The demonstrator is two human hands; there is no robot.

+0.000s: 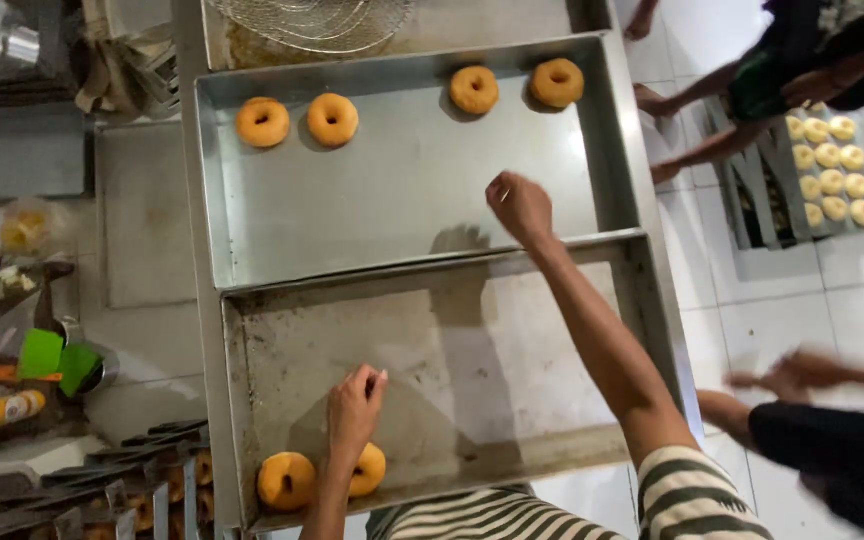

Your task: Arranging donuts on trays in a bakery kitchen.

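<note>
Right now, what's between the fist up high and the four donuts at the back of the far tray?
Nothing. In the head view, only bare tray floor separates the right hand from the four donuts.

A round wire skimmer (312, 22) lies at the far edge of the steel counter (142, 220). On the left, 2 green scrapers (57, 360) stand in a metal cup, with a yellow bottle (2, 408) lying just near of them and a clear plastic bag (27, 228) farther back. Dark metal racks (142, 470) fill the near left corner. On the right, over the white tiled floor (752, 300), pale raw dough rings (832, 170) sit in 2 rows on a board. A co-worker's arm (712, 90) stretches beside them at far right, and another person's hand (797, 375) reaches in at near right.
</note>
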